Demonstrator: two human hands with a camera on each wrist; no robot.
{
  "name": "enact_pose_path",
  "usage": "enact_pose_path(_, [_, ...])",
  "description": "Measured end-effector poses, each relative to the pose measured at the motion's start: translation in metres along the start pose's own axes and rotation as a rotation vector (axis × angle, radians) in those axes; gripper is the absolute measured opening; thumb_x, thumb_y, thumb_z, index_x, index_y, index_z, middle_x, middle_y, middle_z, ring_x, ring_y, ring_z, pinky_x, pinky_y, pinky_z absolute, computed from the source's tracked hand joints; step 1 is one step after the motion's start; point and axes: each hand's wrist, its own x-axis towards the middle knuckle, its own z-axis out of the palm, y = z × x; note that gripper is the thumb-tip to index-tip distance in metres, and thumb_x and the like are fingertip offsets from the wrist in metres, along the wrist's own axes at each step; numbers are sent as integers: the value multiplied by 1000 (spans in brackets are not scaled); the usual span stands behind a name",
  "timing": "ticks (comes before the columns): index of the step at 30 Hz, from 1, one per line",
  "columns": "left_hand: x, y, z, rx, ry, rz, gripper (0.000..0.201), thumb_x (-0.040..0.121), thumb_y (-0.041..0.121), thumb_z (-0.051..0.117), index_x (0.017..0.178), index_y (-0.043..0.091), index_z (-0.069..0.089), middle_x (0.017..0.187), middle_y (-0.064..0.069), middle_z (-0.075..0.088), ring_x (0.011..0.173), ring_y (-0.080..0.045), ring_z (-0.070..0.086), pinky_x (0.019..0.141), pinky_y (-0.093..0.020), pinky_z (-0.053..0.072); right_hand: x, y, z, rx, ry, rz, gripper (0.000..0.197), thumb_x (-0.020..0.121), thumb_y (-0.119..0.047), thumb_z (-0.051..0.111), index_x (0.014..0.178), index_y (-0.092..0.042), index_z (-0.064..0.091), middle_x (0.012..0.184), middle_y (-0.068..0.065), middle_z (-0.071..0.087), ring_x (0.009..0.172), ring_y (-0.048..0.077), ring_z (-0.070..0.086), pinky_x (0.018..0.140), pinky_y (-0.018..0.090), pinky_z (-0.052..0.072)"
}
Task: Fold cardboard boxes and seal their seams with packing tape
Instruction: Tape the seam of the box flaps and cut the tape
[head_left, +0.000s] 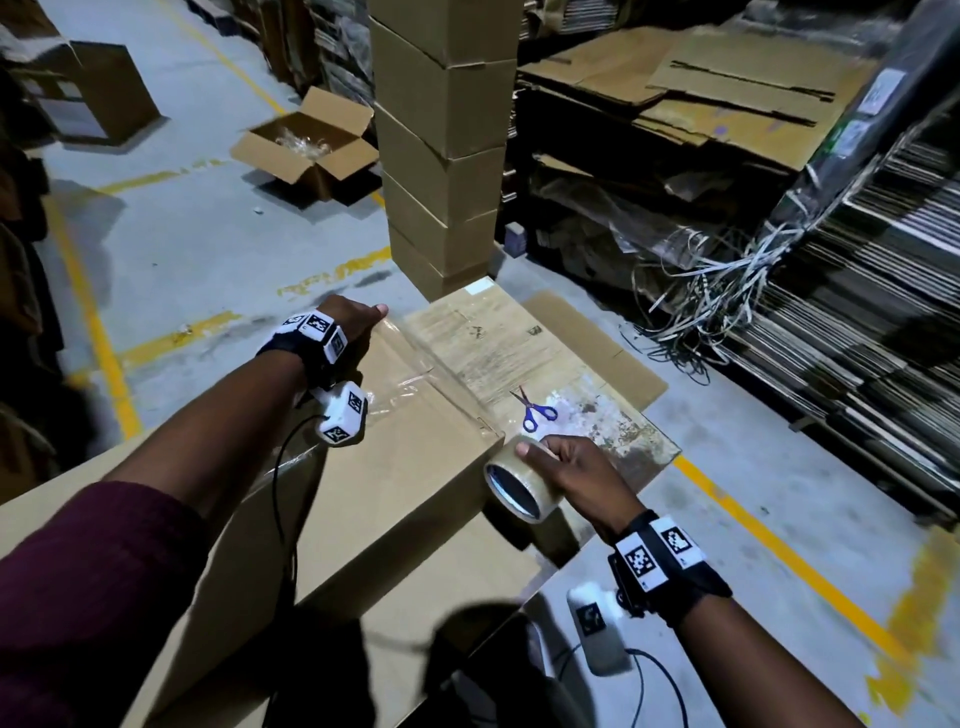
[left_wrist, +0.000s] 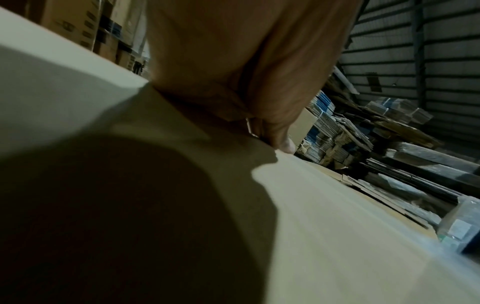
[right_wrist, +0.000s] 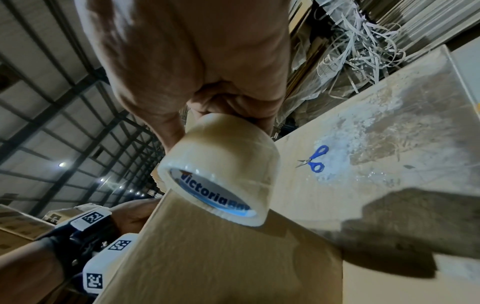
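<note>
Nearest to me, my right hand (head_left: 569, 475) grasps the roll of packing tape (head_left: 522, 486), fingers and thumb curled round its outer face. The roll hangs just past the near right corner of the cardboard box (head_left: 405, 467). In the right wrist view the core print reads "Victoria", with the rest cut off by the rim. A clear strip of tape (head_left: 415, 382) runs from the roll across the box top towards my left hand (head_left: 358, 322); its sheen makes its edges hard to trace.

The box lies on a worn work surface (head_left: 597, 415), and its lower faces fall into shadow at the bottom of the head view. My left hand rests on the far left edge of the box top, over the tape's far end. In the head view the wrist strap and its markers cover most of the hand. In the left wrist view only the palm and one fingertip (left_wrist: 285, 147) pressed to the cardboard show, so I cannot tell how the other fingers lie.

Just beyond the roll, blue-handled scissors (head_left: 535, 413) lie flat on the surface, apart from the box.

Further off, a tall stack of closed boxes (head_left: 441, 150) stands at the surface's far end, its top cut off by the frame. An open carton (head_left: 306, 145) sits on the floor to its left, its contents indistinct. To the right, flattened cardboard (head_left: 727, 88) is piled above a tangle of strapping (head_left: 717, 280).
</note>
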Motion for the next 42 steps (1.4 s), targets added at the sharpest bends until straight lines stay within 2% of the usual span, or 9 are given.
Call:
enact_pose_path(5, [-15, -12, -8, 51, -124, 140, 40, 84, 51, 75, 105, 18, 62, 65, 5, 61, 58, -12, 57, 55, -20, 42, 15, 21, 11, -148, 38, 5, 49, 88, -57, 71, 62, -22, 48, 61, -3, 39, 60, 14, 39, 64, 32, 32])
enact_pose_path(8, [-25, -10, -9, 99, -218, 170, 94, 59, 62, 87, 138, 26, 48, 83, 13, 61, 77, -5, 57, 67, -20, 44, 21, 20, 17, -216, 69, 35, 53, 88, -53, 73, 59, -24, 39, 59, -4, 31, 57, 14, 33, 63, 32, 27])
enact_pose_path(11, [-20, -12, -8, 153, -248, 195, 141, 33, 79, 85, 152, 23, 35, 131, -2, 59, 115, -20, 55, 92, -29, 40, 14, 16, 8, -327, 185, -7, 39, 77, -53, 83, 76, -21, 60, 69, -10, 56, 64, 8, 53, 66, 30, 43])
enact_pose_path(14, [-20, -11, -10, 128, -260, 147, 108, 64, 52, 89, 152, 20, 35, 145, -4, 50, 129, -23, 47, 97, -28, 34, 4, -12, 9, -336, 353, -357, 29, 91, -35, 77, 114, -21, 70, 109, -7, 69, 103, 7, 66, 89, 21, 51])
enact_pose_path(17, [-19, -11, -11, 101, -277, 143, 112, 49, 57, 92, 144, 22, 42, 128, 2, 58, 123, -21, 50, 90, -27, 38, 21, -38, 39, -441, 344, -622, 19, 96, -7, 64, 111, -6, 75, 111, 7, 73, 102, 17, 68, 94, 21, 51])
enact_pose_path(22, [-3, -19, -12, 93, -218, 82, 105, 74, 44, 86, 158, 22, 26, 160, -6, 35, 145, -25, 36, 111, -32, 31, 73, -49, 82, -817, 203, -416, 17, 87, 7, 51, 86, -7, 60, 76, 13, 65, 74, 38, 60, 68, 43, 53])
enact_pose_path(33, [15, -26, -15, -40, -139, 70, 47, 101, 36, 57, 143, 15, 51, 145, -9, 54, 131, -27, 52, 113, -33, 37, 131, -105, 67, -1139, -265, -142, 36, 112, -32, 32, 106, -6, 56, 117, 23, 64, 108, 40, 58, 75, 33, 28])
enact_pose_path(39, [23, -30, -20, -47, -144, 136, 35, 101, 31, 58, 133, 19, 56, 101, 0, 66, 107, -25, 63, 83, -24, 39, 192, -144, 111, -1169, -340, -66, 46, 110, -37, 37, 130, 3, 46, 131, 29, 57, 120, 41, 55, 80, 36, 35])
enact_pose_path(42, [29, -29, -19, 4, -190, 192, 26, 102, 30, 55, 128, 27, 61, 124, -2, 63, 105, -19, 57, 86, -22, 36, 206, -153, 111, -1193, -442, 18, 54, 110, -44, 31, 141, 0, 38, 137, 25, 56, 125, 37, 55, 86, 37, 36])
